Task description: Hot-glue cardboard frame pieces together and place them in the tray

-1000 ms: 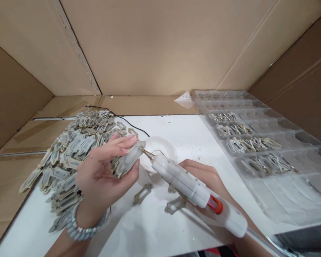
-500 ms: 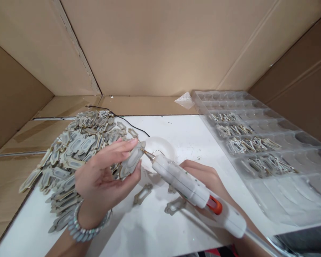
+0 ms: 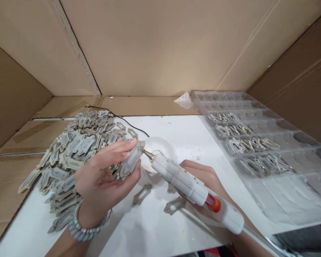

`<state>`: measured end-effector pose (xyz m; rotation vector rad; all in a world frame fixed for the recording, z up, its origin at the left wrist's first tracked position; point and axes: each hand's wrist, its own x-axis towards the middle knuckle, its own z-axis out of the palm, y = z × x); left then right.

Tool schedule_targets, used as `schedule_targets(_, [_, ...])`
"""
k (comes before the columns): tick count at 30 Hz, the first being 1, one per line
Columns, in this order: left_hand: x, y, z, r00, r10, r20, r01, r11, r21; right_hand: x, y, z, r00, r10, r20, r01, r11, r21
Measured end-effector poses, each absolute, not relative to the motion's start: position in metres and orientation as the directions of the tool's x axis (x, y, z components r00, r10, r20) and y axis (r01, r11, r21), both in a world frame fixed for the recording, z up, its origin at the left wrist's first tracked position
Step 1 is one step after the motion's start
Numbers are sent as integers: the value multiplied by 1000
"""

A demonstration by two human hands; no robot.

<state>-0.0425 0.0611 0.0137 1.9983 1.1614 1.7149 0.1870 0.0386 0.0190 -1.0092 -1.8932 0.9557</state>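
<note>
My left hand [image 3: 107,175], with a beaded bracelet at the wrist, pinches a flat grey ornate plaque [image 3: 132,159] between thumb and fingers, tilted up. My right hand [image 3: 200,176] is wrapped round a white glue gun [image 3: 182,178] with an orange slider; its fingers are mostly hidden behind the gun. The metal nozzle touches or nearly touches the plaque's upper right end. Behind the nozzle stands a round white dish [image 3: 163,142]. Below the hands lie a grey open frame [image 3: 142,194] and another such frame [image 3: 174,205], partly under the gun.
A large heap of grey plaques and frames [image 3: 77,146] covers the left side. On the right, a clear compartment tray [image 3: 280,196] holds several rows of small frames. A black cord [image 3: 131,125] runs behind the dish. Cardboard walls [image 3: 160,46] enclose the white table [image 3: 187,128].
Almost nothing differs. The glue gun's rear end has shifted very slightly left and down, while its nozzle stays at the plaque's end.
</note>
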Motion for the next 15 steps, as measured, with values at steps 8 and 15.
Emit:
schedule_targets(8, [-41,63,14,-41,685,727,374,-664,647,187,40,16,-372,886,276,306,397,-865])
schedule_targets(15, [-44,64,11,-27,651,759,405,-687,603,189,41,12,-362,891,273,326,395,-859])
